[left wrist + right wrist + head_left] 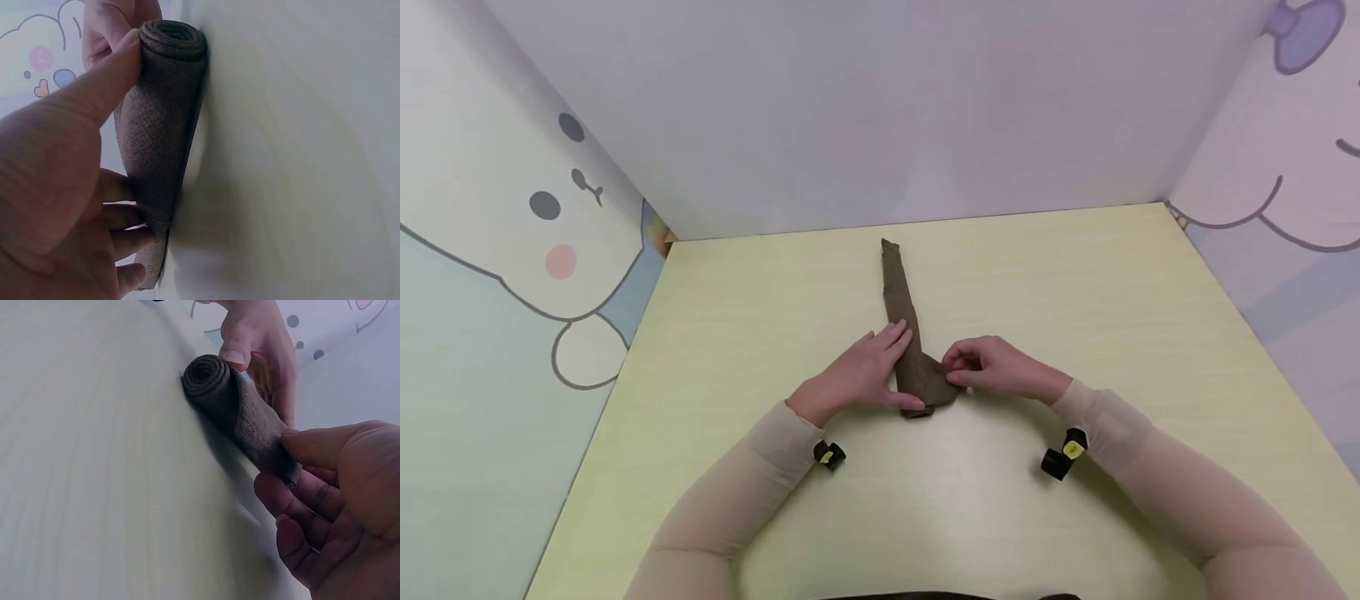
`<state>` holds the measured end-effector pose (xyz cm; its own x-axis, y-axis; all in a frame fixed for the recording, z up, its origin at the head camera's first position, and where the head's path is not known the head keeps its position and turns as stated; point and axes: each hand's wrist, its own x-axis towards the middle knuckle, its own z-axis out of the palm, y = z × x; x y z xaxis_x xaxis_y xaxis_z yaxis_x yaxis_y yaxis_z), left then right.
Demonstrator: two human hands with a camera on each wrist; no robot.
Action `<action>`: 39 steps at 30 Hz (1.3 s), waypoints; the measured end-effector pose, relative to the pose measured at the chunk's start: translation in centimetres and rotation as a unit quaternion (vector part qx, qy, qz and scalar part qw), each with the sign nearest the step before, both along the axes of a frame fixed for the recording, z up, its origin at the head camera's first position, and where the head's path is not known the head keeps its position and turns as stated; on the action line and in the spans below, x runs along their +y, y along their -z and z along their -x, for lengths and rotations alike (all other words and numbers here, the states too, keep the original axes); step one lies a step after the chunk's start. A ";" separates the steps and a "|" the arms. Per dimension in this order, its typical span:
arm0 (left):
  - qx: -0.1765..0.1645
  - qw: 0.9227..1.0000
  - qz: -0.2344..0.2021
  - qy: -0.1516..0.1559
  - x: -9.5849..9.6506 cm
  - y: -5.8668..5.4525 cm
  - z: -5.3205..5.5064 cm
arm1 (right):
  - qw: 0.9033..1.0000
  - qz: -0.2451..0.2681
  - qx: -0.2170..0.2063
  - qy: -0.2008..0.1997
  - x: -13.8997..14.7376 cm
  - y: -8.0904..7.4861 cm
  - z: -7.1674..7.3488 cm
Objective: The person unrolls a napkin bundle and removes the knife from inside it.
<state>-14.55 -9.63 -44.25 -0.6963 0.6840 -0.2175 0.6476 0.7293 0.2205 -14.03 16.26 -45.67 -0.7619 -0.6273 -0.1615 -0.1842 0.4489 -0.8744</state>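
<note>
I see the right hand (1000,367) pinch a loose flap (942,386) of rolled brown cloth (897,292); the left hand (859,373), fingers (896,335) spread, rests on it.

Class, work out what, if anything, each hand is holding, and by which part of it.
The right hand pinches the dark-brown, tapered rolled cloth by its free flap, near the coiled end. The left hand rests on the cloth.
</note>
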 end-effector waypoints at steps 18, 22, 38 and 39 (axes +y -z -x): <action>0.015 1.000 -0.021 0.004 -0.6 -0.3 -0.2 | 1.000 0.015 0.027 -0.005 0.8 -1.0 -0.4; 0.017 1.000 -0.026 0.006 -0.8 -0.4 -0.7 | 0.999 0.022 0.037 -0.014 0.3 -0.7 -0.4; 0.054 0.998 -0.040 0.022 -2.8 -0.8 -3.1 | 0.994 0.001 0.105 -0.028 -2.5 -0.9 -0.5; 0.059 0.997 -0.043 0.026 -2.8 -0.9 -3.1 | 0.993 -0.003 0.114 -0.028 -2.7 -0.9 -0.6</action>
